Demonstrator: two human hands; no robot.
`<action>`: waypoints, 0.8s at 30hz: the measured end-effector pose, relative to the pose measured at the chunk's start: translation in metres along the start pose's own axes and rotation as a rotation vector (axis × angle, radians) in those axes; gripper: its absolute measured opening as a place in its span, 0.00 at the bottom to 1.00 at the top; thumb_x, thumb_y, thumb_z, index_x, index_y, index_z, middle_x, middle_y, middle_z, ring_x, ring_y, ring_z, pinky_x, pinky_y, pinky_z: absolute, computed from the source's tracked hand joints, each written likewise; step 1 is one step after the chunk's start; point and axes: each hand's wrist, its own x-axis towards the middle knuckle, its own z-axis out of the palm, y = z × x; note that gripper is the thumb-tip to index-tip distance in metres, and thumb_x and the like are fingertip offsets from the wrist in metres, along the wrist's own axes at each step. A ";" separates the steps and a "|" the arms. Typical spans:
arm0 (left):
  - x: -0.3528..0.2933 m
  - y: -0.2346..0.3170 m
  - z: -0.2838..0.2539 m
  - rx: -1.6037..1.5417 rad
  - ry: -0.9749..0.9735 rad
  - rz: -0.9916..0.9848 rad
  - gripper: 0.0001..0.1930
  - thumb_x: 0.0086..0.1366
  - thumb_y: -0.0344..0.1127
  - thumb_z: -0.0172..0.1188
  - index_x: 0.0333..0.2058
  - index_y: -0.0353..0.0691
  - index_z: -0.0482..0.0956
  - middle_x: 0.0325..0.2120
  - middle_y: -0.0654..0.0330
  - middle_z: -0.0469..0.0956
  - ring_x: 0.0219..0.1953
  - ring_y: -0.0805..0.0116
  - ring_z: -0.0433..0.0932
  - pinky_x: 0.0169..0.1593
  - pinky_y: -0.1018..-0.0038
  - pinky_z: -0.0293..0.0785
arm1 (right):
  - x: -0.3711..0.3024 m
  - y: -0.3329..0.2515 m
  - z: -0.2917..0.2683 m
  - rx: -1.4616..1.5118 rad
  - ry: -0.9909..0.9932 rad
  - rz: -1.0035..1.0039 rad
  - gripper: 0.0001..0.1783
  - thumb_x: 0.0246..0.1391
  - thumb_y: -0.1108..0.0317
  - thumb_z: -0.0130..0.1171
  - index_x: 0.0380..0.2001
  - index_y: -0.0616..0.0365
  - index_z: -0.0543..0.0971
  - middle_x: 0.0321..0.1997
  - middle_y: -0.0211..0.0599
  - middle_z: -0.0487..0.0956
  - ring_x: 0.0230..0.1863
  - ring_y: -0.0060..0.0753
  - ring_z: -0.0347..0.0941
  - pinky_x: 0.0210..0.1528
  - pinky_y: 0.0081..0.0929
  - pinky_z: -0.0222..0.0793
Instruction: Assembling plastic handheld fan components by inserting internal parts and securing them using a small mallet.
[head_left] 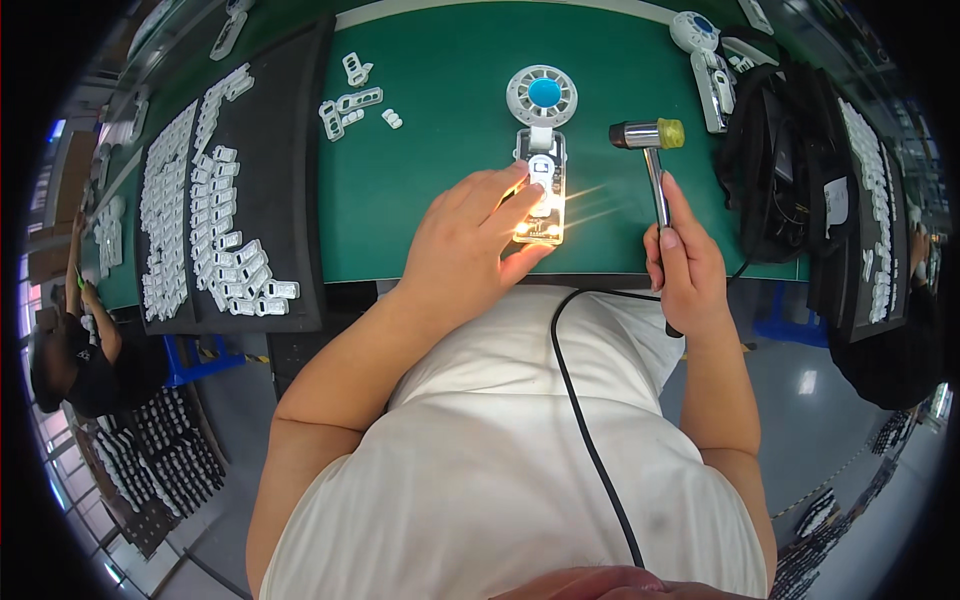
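"Head view: where was the little fan (541, 137)?"

"It lay on the green table (430, 240), right in front of the person. Its round end (545, 94) was far away, and its handle (558, 168) was close by. Bright lights (552, 230) glowed near the bottom of the handle."

"Did the left hand (465, 230) have hold of it?"

"It was partly spread, with bent fingers over the handle. They touched the white piece (541, 168) on top, and the thumb was near the bottom end. I couldn't tell if it squeezed or only pressed."

"And the right hand (690, 270)?"

"That one was curled tight around a hammer (657, 178). The metal head (645, 134), with its yellow tip (670, 133), was beside the fan and not touching it."

"Did the fan look heavy?"

"No, I'd guess it was light. It looked like hard, stiff plastic, and maybe a bit slippery because it was so smooth."

"Could it break?"

"Maybe. The round end had thin bars, and the neck looked thin too, so those seemed easiest to crack."

"Where was the best place to hold it?"

"By the two long sides of the handle, I thought, flat on the table, with fingers off the neck."
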 end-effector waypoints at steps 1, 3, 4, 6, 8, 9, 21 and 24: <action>0.000 0.000 0.000 0.004 0.002 0.000 0.31 0.59 0.42 0.79 0.60 0.41 0.80 0.64 0.52 0.77 0.63 0.50 0.78 0.60 0.55 0.78 | 0.000 0.000 0.000 -0.003 -0.002 -0.005 0.33 0.76 0.76 0.41 0.82 0.58 0.61 0.30 0.26 0.71 0.24 0.13 0.60 0.27 0.15 0.61; 0.000 0.000 0.000 0.012 0.005 0.000 0.32 0.59 0.42 0.79 0.61 0.41 0.80 0.64 0.52 0.77 0.62 0.50 0.78 0.60 0.55 0.78 | 0.000 0.001 -0.001 -0.001 0.000 -0.009 0.33 0.76 0.76 0.41 0.82 0.58 0.61 0.30 0.26 0.71 0.24 0.13 0.60 0.27 0.15 0.61; 0.000 0.000 0.001 0.014 -0.002 0.004 0.32 0.59 0.42 0.79 0.61 0.41 0.80 0.64 0.52 0.77 0.62 0.50 0.78 0.60 0.55 0.78 | 0.000 0.001 -0.001 -0.007 -0.005 -0.022 0.33 0.76 0.76 0.41 0.82 0.59 0.62 0.30 0.26 0.71 0.24 0.14 0.60 0.27 0.15 0.61; 0.000 0.000 0.001 0.013 0.010 -0.001 0.32 0.59 0.42 0.79 0.61 0.41 0.80 0.64 0.51 0.77 0.61 0.50 0.79 0.60 0.55 0.78 | -0.001 0.001 -0.002 -0.018 -0.015 -0.049 0.33 0.76 0.77 0.41 0.81 0.59 0.62 0.30 0.27 0.71 0.24 0.14 0.61 0.27 0.16 0.62; 0.000 0.001 0.002 0.016 0.013 -0.001 0.32 0.59 0.42 0.79 0.61 0.41 0.80 0.65 0.51 0.77 0.61 0.50 0.79 0.60 0.55 0.78 | -0.002 0.002 -0.003 -0.014 -0.019 -0.055 0.33 0.76 0.77 0.41 0.81 0.60 0.62 0.30 0.27 0.71 0.24 0.14 0.61 0.27 0.16 0.61; 0.000 0.001 0.002 0.014 0.013 -0.004 0.32 0.59 0.42 0.79 0.61 0.41 0.81 0.64 0.51 0.77 0.61 0.50 0.79 0.60 0.54 0.78 | -0.002 0.002 -0.004 -0.015 -0.027 -0.060 0.33 0.76 0.77 0.42 0.81 0.60 0.62 0.30 0.27 0.71 0.24 0.13 0.61 0.27 0.15 0.61; 0.022 0.023 -0.009 0.158 -0.094 -0.112 0.41 0.60 0.48 0.78 0.69 0.39 0.73 0.58 0.46 0.81 0.56 0.47 0.82 0.56 0.52 0.80 | 0.020 -0.010 -0.028 -0.745 0.038 -0.152 0.31 0.65 0.77 0.60 0.71 0.55 0.75 0.47 0.45 0.81 0.46 0.48 0.78 0.51 0.42 0.76; 0.042 0.041 -0.016 0.255 -0.302 -0.346 0.45 0.63 0.49 0.74 0.74 0.38 0.66 0.54 0.43 0.82 0.53 0.44 0.83 0.53 0.51 0.81 | 0.026 -0.026 -0.040 -0.858 0.036 -0.168 0.30 0.61 0.76 0.64 0.68 0.56 0.78 0.54 0.50 0.80 0.55 0.53 0.78 0.59 0.46 0.76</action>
